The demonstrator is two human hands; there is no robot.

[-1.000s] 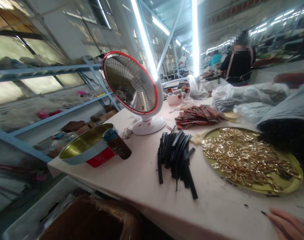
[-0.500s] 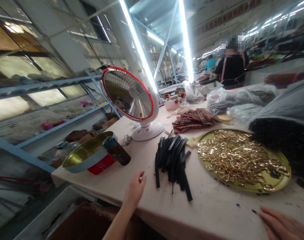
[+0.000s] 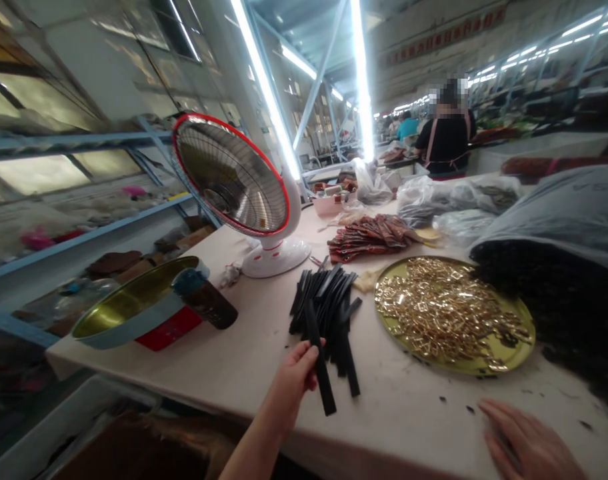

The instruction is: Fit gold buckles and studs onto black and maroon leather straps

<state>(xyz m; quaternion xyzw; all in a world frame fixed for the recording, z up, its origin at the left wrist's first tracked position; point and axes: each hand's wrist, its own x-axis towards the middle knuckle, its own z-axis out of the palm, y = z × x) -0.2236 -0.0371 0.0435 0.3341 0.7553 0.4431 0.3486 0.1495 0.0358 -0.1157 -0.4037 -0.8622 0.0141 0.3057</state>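
My left hand (image 3: 298, 368) is closed in a pinch on a black strip (image 3: 326, 387), thumb on top. The strip slants toward the table's near edge, its upper end over a pile of similar black strips (image 3: 329, 297). At the lower right, my right hand (image 3: 527, 437) rests on the table with its fingers stretched out, holding nothing that I can see. Beyond it stands a round gold tray (image 3: 391, 320) heaped with shiny gold metal buckles or rings (image 3: 444, 313). Tiny black scraps (image 3: 470, 409) lie close to my right fingertips.
A white and red dish heater (image 3: 277, 257) stands at the back left, near a dark bottle (image 3: 209, 303) and a gold-lined basin (image 3: 139, 303). Reddish-brown strips (image 3: 369, 239) lie farther back. A plastic bag (image 3: 574, 207) of black pieces occupies the right. A person (image 3: 447, 143) stands in the distance.
My left hand has moved right to the pile and taken hold of a black strip. The view has turned slightly right; my right hand stays low on the table, fingers still stretched.
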